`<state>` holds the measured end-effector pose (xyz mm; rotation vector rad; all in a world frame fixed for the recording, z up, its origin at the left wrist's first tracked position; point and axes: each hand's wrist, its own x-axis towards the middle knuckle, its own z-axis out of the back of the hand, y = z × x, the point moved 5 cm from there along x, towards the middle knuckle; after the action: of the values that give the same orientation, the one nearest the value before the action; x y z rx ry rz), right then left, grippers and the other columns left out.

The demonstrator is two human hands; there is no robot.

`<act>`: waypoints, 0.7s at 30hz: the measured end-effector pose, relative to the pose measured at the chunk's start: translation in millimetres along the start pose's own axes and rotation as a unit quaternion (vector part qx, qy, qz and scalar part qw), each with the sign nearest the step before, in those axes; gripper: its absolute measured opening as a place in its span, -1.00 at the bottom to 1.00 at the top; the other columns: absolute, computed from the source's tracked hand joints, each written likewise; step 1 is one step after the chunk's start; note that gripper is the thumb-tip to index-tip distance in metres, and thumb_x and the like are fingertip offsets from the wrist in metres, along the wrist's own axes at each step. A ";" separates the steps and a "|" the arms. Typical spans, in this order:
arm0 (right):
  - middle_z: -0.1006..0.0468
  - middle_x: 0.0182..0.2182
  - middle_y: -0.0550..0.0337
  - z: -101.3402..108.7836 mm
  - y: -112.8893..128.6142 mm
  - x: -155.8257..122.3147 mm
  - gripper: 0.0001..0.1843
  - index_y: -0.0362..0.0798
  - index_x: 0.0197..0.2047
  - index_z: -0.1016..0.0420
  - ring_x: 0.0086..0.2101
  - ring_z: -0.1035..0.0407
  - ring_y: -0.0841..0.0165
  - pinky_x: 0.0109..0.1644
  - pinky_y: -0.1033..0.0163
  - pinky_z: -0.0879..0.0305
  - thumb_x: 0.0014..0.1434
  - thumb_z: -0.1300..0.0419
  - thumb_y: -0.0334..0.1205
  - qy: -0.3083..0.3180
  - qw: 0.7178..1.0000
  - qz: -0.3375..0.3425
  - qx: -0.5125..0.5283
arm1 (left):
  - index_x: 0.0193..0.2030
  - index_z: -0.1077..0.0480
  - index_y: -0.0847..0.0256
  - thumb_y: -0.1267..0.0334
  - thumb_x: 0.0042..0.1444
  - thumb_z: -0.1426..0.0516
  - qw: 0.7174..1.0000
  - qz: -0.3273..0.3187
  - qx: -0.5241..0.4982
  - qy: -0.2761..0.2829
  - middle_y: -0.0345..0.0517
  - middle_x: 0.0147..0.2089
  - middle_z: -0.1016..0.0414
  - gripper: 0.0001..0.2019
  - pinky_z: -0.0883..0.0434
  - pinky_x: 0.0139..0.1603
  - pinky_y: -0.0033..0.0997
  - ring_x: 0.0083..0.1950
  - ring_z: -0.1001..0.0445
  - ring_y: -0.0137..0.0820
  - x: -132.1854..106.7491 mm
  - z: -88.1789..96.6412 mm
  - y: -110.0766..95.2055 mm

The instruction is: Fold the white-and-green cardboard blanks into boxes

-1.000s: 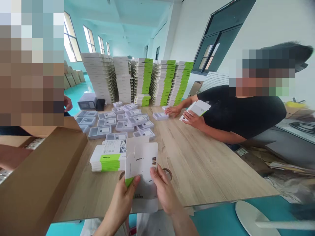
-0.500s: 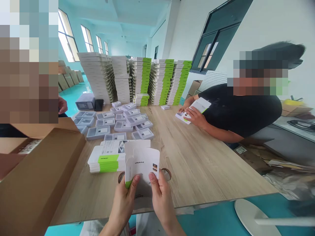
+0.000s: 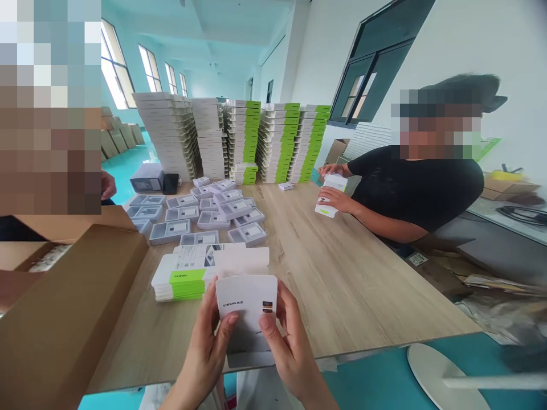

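Observation:
Between both hands, a white cardboard box (image 3: 248, 293) with dark CEUKAZ lettering is held above the table's near edge. Its far flap stands out beyond the printed panel. My left hand (image 3: 211, 336) grips the left side, thumb on the printed face. On the right side my right hand (image 3: 290, 336) is wrapped round the edge, its thumb also on the face. Just beyond lies a stack of flat white-and-green cartons (image 3: 183, 276). Behind that stack, several pale plastic trays (image 3: 171, 229) with small items in them are spread and partly piled up.
An open brown carton (image 3: 85, 307) stands at the left edge. Tall stacks of white and green boxes (image 3: 243, 136) line the far side of the table (image 3: 363, 285). At the right, a co-worker (image 3: 401, 188) holds a similar box (image 3: 331, 191). A phone (image 3: 171, 183) lies at the back left.
The box has opened out from a flatter shape and tilted, its printed panel now lower. My fingers have moved up round its sides. The co-worker's box has turned more upright.

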<state>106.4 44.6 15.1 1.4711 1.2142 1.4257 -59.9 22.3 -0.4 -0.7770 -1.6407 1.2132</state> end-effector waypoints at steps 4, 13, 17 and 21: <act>-0.57 0.24 0.00 6.2 9.0 1.3 -0.44 0.14 0.44 -0.34 0.12 -0.53 0.19 0.14 0.17 -0.52 0.47 -0.18 0.10 0.006 0.997 0.048 -0.056 | 0.44 -0.23 -0.03 0.03 0.44 -0.14 0.999 -0.014 0.028 0.045 0.01 0.50 -0.35 -0.51 -0.24 0.48 -0.27 0.52 -0.28 -0.21 -6.4 4.2 10.4; -0.63 0.07 0.03 13.2 19.4 -7.3 -0.60 0.15 0.29 -0.39 0.01 -0.60 0.25 -0.04 0.25 -0.57 0.44 -0.27 -0.12 -0.050 0.962 0.255 -0.085 | 0.10 -0.31 -0.01 -0.05 0.37 -0.22 0.992 -0.116 0.008 -0.039 -0.26 -0.12 -0.53 -0.69 -0.50 -0.06 -0.47 -0.17 -0.55 -0.45 -17.9 -10.0 -22.2; -0.66 0.02 0.05 7.3 -6.0 -31.1 -0.83 0.14 0.06 -0.45 0.00 -0.61 0.20 -0.07 0.15 -0.58 0.44 -0.27 -0.11 -0.179 0.960 0.216 -0.023 | -0.05 -0.27 0.05 -0.14 0.21 -0.34 0.994 -0.022 -0.045 -0.096 -0.23 -0.19 -0.58 -0.55 -0.48 -0.32 -0.54 -0.34 -0.55 -0.46 -20.4 -13.5 -17.3; -0.66 0.08 -0.07 2.4 -32.3 -47.5 -0.77 0.10 -0.01 -0.53 0.00 -0.62 0.08 -0.10 0.06 -0.58 0.41 -0.26 0.04 -0.211 0.974 0.084 0.006 | -0.13 -0.23 0.06 -0.22 0.12 -0.37 0.988 0.085 -0.067 -0.111 -0.21 -0.21 -0.61 -0.48 -0.42 -0.50 -0.54 -0.52 -0.48 -0.51 -22.3 -9.2 -6.4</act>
<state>107.8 8.4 -29.6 1.8062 0.8507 1.1296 -42.8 4.1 -0.3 -0.9075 -1.8848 1.3589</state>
